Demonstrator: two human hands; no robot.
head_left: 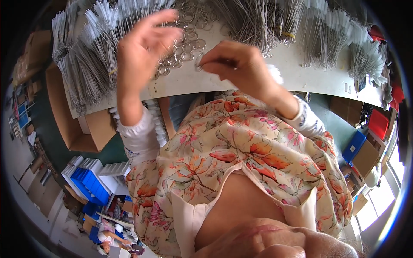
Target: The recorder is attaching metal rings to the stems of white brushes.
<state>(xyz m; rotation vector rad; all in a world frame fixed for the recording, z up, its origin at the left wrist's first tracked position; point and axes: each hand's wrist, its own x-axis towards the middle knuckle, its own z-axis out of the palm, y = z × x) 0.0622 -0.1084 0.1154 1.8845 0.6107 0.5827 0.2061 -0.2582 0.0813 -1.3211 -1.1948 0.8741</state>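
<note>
My left hand (144,47) is raised over the left part of the table, its fingers stretched out and apart, somewhat blurred, with nothing visible in them. Closer to the middle, the fingertips of my right hand (241,64) pinch a small metal ring (198,65) above the table's near edge. Between and beyond my hands lies a loose spread of metal rings (188,50). Bundles of thin wire brushes (81,73) with white bristles lie left of my left hand. Another bundle of wire brushes (258,26) points its looped ends toward my right hand.
The pale table (318,79) curves across the top of the view. More wire brushes (340,38) lie at its right. An open cardboard box (81,129) stands below the left edge. Blue crates (90,185) sit at the lower left, where another person (109,236) is seen.
</note>
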